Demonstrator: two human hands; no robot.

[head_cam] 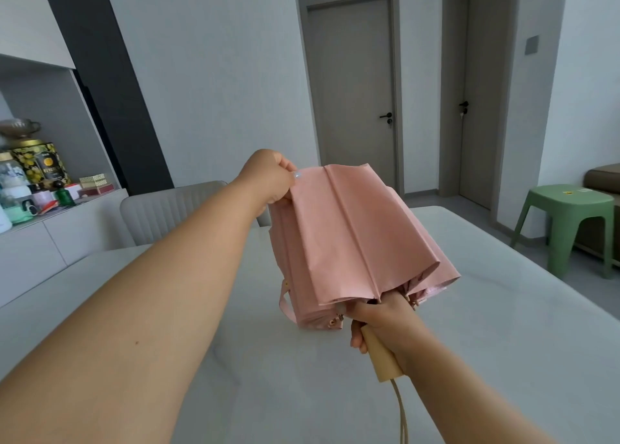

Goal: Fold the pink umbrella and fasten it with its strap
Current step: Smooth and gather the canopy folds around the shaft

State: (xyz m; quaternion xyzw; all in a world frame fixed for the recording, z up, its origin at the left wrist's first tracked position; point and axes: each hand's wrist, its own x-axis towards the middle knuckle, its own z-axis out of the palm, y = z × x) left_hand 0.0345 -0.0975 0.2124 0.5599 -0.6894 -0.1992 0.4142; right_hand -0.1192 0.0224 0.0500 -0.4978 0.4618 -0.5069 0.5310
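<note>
1. The pink umbrella (355,239) is up in the air at mid-frame, held over the white table (503,343), canopy collapsed but loose and unwrapped.
2. Its long axis runs from the cream handle (382,356) at lower centre up and away toward the top of the frame, tip end leaning a little left, handle end toward the camera.
3. Right hand (382,323) at lower centre: fingers curled tight round the top of the handle, the canopy's hem draped just over the knuckles.
4. Left hand (271,178), reaching in from the lower left, pinches the far upper-left edge of the canopy; the fabric fans out to the right of the fingers.
5. The strap (285,304) hangs free in a loop off the canopy's lower left side, unfastened, apart from both hands.
6. A cream cord (402,413) trails from the handle's butt to the bottom edge.
7. A green stool (567,222) stands at right, and a grey chair (167,212) sits behind the table.
</note>
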